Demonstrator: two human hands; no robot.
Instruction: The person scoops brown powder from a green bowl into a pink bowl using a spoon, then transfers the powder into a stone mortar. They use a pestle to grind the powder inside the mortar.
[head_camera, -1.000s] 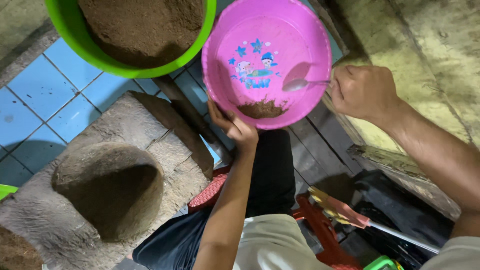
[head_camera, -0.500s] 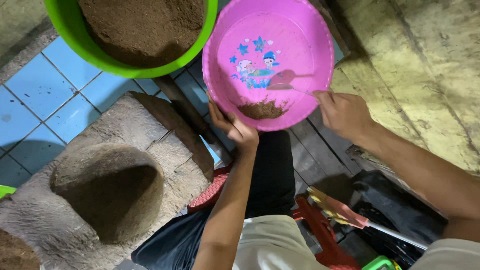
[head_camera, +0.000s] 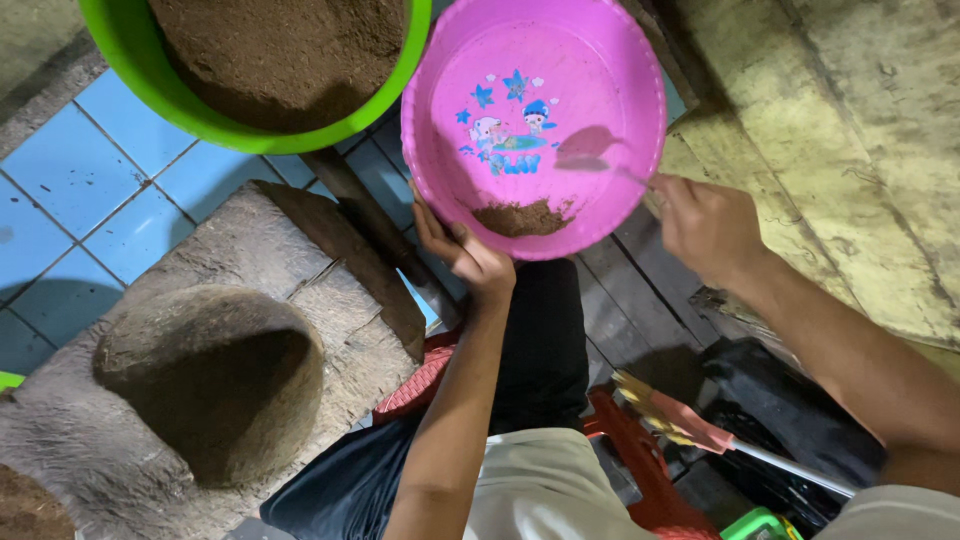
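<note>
At twelve o'clock we tilt a pink bowl (head_camera: 600, 90), cartoon print at its centre, brown powder (head_camera: 520, 217) pooled at six. Our left hand (head_camera: 465, 250) cups its lower rim; our right hand (head_camera: 705, 225) pinches a spoon (head_camera: 590, 155) inside. A green tub (head_camera: 130, 60) crowds ten o'clock.

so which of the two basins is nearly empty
The pink basin, held by the left hand, with just a small brown powder patch; the green basin is heaped full.
</note>
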